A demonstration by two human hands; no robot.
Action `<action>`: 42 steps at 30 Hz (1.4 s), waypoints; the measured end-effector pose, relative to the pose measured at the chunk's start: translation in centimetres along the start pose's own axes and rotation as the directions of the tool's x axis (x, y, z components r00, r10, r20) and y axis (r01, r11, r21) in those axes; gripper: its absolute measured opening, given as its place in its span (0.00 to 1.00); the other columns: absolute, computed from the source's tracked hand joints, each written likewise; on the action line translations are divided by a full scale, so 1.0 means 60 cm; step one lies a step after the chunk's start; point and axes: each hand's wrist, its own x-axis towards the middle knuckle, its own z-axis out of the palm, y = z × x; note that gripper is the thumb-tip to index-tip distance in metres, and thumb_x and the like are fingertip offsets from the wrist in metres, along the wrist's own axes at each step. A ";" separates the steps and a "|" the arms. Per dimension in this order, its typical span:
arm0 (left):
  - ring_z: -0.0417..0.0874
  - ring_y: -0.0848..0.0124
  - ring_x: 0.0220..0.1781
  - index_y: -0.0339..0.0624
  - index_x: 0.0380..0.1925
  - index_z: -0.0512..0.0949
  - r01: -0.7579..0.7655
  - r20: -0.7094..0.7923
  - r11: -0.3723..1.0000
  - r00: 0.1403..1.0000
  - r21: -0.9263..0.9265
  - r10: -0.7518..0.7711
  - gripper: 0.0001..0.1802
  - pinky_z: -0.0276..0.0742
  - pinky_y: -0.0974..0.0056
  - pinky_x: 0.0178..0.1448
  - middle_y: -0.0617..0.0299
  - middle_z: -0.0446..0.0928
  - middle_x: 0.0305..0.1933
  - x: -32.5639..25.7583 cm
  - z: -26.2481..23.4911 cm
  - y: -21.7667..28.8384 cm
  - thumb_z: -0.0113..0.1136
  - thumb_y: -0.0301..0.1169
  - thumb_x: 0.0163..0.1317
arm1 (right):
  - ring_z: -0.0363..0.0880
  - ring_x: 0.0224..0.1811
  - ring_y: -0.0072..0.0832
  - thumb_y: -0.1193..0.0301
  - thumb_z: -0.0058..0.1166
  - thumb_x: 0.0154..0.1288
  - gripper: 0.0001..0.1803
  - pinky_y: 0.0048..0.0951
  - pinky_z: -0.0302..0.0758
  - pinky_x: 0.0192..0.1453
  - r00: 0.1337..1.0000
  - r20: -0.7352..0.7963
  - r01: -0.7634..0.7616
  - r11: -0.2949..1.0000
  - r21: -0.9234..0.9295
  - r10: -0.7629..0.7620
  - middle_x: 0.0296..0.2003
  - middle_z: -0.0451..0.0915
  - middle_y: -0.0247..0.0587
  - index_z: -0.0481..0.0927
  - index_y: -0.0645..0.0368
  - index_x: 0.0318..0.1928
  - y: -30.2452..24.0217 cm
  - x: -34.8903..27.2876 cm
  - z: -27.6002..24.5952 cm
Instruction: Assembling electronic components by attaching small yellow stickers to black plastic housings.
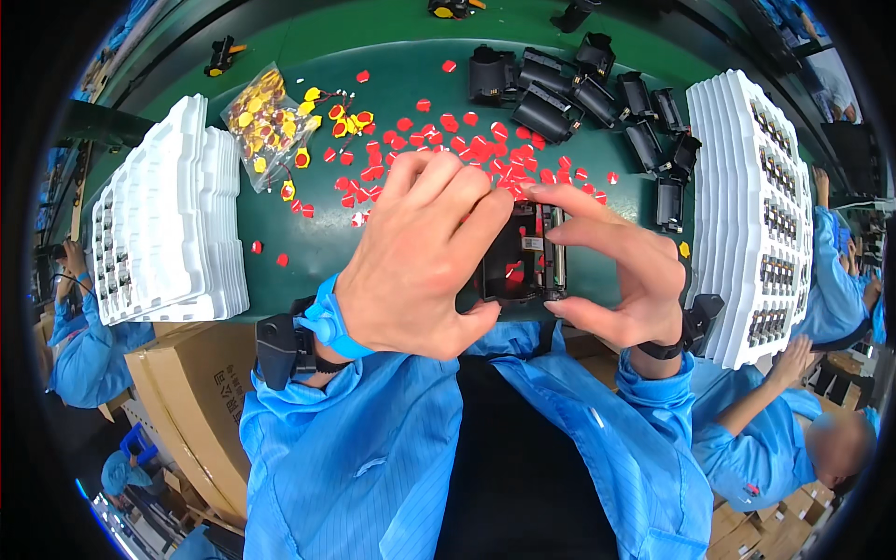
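Near the table's front edge, my left hand (pixel 411 257) is closed around the left side of a black plastic housing (pixel 505 273) with an open cavity. A white label and a small red patch show inside it. My right hand (pixel 630 266) pinches a narrow dark strip-like part (pixel 554 250) by its two ends, thumb at the near end and fingers at the far end. This part lies along the housing's right side; whether it is seated there I cannot tell. Just beyond my hands, many red stickers (pixel 481 147) are scattered over the green table (pixel 308 238).
A clear bag (pixel 266 126) of yellow-and-red wired parts lies at the far left. Black housings (pixel 546 114) are heaped at the far right. Stacked white trays stand left (pixel 173 215) and right (pixel 747 224). A cardboard box (pixel 191 401) is below left. Blue-clad co-workers (pixel 761 434) sit on both sides.
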 end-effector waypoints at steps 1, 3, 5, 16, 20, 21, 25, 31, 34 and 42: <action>0.72 0.52 0.45 0.31 0.46 0.75 0.007 0.003 0.999 1.000 -0.049 -0.007 0.40 0.65 0.50 0.51 0.50 0.72 0.44 0.000 -0.002 -0.001 0.70 0.38 0.26 | 0.80 0.61 0.51 0.77 0.71 0.46 0.26 0.40 0.77 0.63 1.000 0.017 -0.016 1.000 0.020 0.016 0.60 0.77 0.64 0.81 0.70 0.50 0.005 -0.001 -0.001; 0.72 0.51 0.46 0.32 0.45 0.75 0.014 0.009 0.995 1.000 -0.097 -0.013 0.39 0.66 0.49 0.53 0.50 0.72 0.44 -0.001 -0.004 -0.004 0.72 0.36 0.25 | 0.80 0.62 0.50 0.77 0.72 0.46 0.27 0.40 0.76 0.64 0.999 0.033 -0.033 0.999 0.040 0.032 0.60 0.77 0.64 0.81 0.70 0.50 0.015 -0.003 -0.002; 0.74 0.51 0.41 0.31 0.45 0.76 0.009 -0.013 0.994 1.000 -0.110 -0.010 0.39 0.69 0.51 0.48 0.50 0.74 0.41 0.001 -0.003 -0.009 0.72 0.37 0.25 | 0.79 0.62 0.51 0.76 0.73 0.47 0.27 0.40 0.77 0.63 0.998 0.049 -0.044 0.995 0.088 0.040 0.60 0.77 0.64 0.81 0.70 0.50 0.022 -0.005 -0.002; 0.77 0.52 0.32 0.30 0.45 0.77 0.030 -0.071 0.931 0.996 -0.363 -0.060 0.37 0.74 0.55 0.37 0.49 0.77 0.34 -0.006 0.019 -0.032 0.72 0.36 0.28 | 0.78 0.63 0.48 0.74 0.71 0.55 0.23 0.39 0.76 0.63 0.986 -0.077 -0.105 0.901 0.422 0.150 0.56 0.79 0.63 0.78 0.70 0.50 0.028 -0.017 0.034; 0.79 0.52 0.32 0.29 0.45 0.77 0.007 -0.063 0.917 0.997 -0.399 -0.035 0.38 0.75 0.55 0.38 0.48 0.78 0.34 -0.003 0.018 -0.034 0.72 0.35 0.28 | 0.75 0.66 0.51 0.75 0.70 0.57 0.23 0.41 0.75 0.64 0.993 -0.022 -0.104 0.941 0.322 0.117 0.58 0.76 0.66 0.77 0.71 0.51 0.024 -0.017 0.022; 0.79 0.52 0.32 0.29 0.45 0.77 0.007 -0.063 0.917 0.997 -0.398 -0.035 0.38 0.75 0.55 0.38 0.48 0.78 0.34 -0.006 0.020 -0.034 0.72 0.35 0.28 | 0.75 0.66 0.51 0.75 0.70 0.57 0.23 0.41 0.75 0.64 0.993 -0.021 -0.103 0.941 0.322 0.116 0.58 0.76 0.66 0.77 0.71 0.51 0.025 -0.018 0.019; 0.79 0.52 0.31 0.27 0.44 0.77 -0.007 -0.113 0.921 0.993 -0.388 -0.041 0.38 0.75 0.55 0.36 0.48 0.77 0.34 -0.017 0.026 -0.035 0.71 0.35 0.27 | 0.73 0.67 0.57 0.78 0.68 0.55 0.23 0.45 0.74 0.64 0.998 0.060 -0.009 0.989 0.145 0.000 0.60 0.73 0.70 0.77 0.71 0.51 0.023 -0.020 0.017; 0.79 0.51 0.30 0.25 0.43 0.77 -0.054 -0.155 0.928 0.988 -0.368 -0.003 0.39 0.75 0.55 0.35 0.46 0.78 0.34 -0.012 0.026 -0.031 0.72 0.36 0.26 | 0.72 0.64 0.66 0.82 0.66 0.49 0.26 0.53 0.72 0.66 0.994 0.095 0.069 0.996 -0.059 -0.063 0.61 0.70 0.74 0.76 0.73 0.51 -0.005 -0.018 0.013; 0.79 0.51 0.30 0.24 0.43 0.77 -0.067 -0.184 0.932 0.983 -0.357 0.000 0.39 0.75 0.55 0.34 0.45 0.78 0.34 -0.011 0.026 -0.026 0.72 0.37 0.25 | 0.70 0.64 0.68 0.83 0.64 0.47 0.27 0.57 0.69 0.67 0.986 0.151 0.081 0.991 -0.106 -0.064 0.61 0.68 0.76 0.75 0.73 0.52 -0.017 -0.010 0.012; 0.79 0.49 0.30 0.22 0.43 0.78 -0.070 -0.284 0.964 0.959 -0.258 -0.006 0.41 0.76 0.54 0.34 0.43 0.78 0.34 -0.024 0.035 -0.019 0.72 0.41 0.27 | 0.51 0.75 0.71 0.72 0.65 0.50 0.47 0.67 0.53 0.74 0.971 0.238 0.033 0.969 -0.244 0.027 0.71 0.46 0.82 0.60 0.71 0.71 -0.018 -0.024 0.064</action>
